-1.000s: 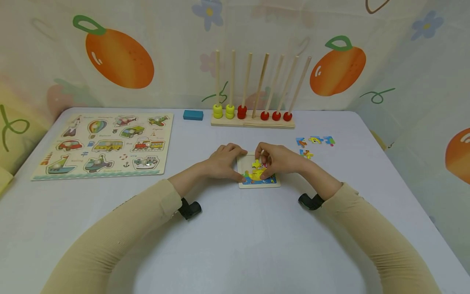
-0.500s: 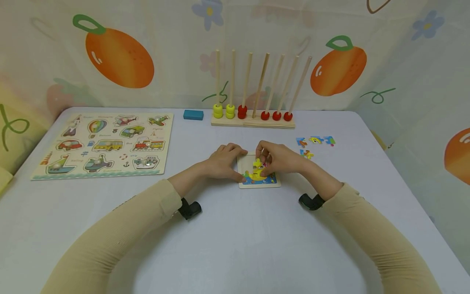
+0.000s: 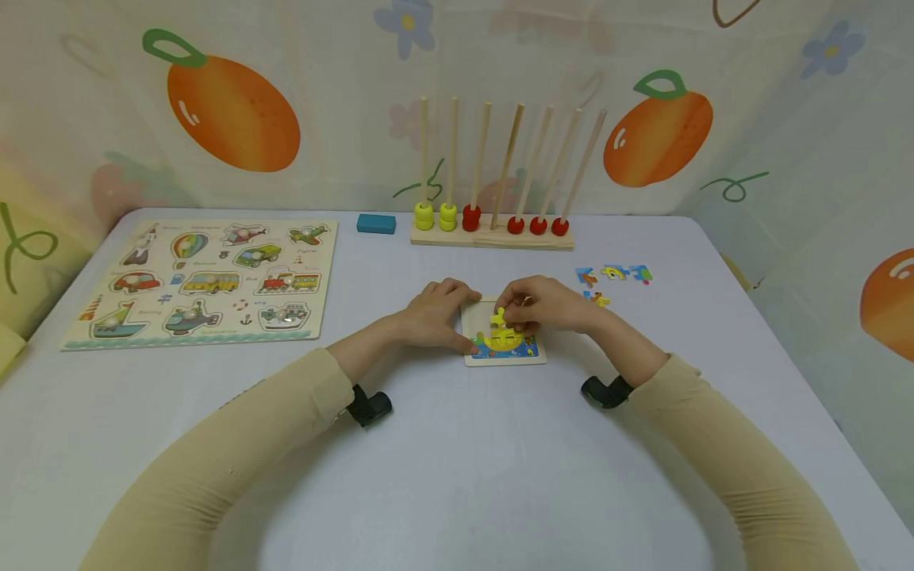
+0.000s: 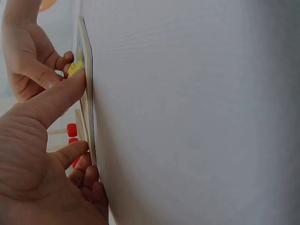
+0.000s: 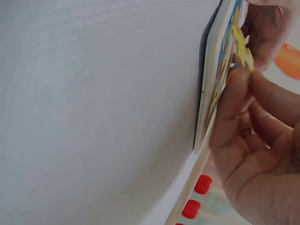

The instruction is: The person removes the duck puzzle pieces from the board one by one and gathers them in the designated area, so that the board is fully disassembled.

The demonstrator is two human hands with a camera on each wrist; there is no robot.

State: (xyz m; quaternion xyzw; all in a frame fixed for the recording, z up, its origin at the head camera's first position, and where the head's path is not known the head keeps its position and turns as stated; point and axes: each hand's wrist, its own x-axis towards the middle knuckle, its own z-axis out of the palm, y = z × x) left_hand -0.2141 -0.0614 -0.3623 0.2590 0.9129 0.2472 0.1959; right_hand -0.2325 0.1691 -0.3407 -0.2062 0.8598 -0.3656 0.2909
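On the worktop (image 3: 464, 460), the left hand (image 3: 437, 313) rests, thumb spread from fingers, against the puzzle board (image 3: 473, 316); the right hand (image 3: 546, 304) pinches 1 yellow piece (image 3: 498, 317).

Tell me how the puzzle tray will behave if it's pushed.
The tray is probably stiff, since its edges look straight in the head view. It seems unlikely to roll, being thin, flat and rectangular. The pieces in it might slide on a hard push, as bare space remains beside them.
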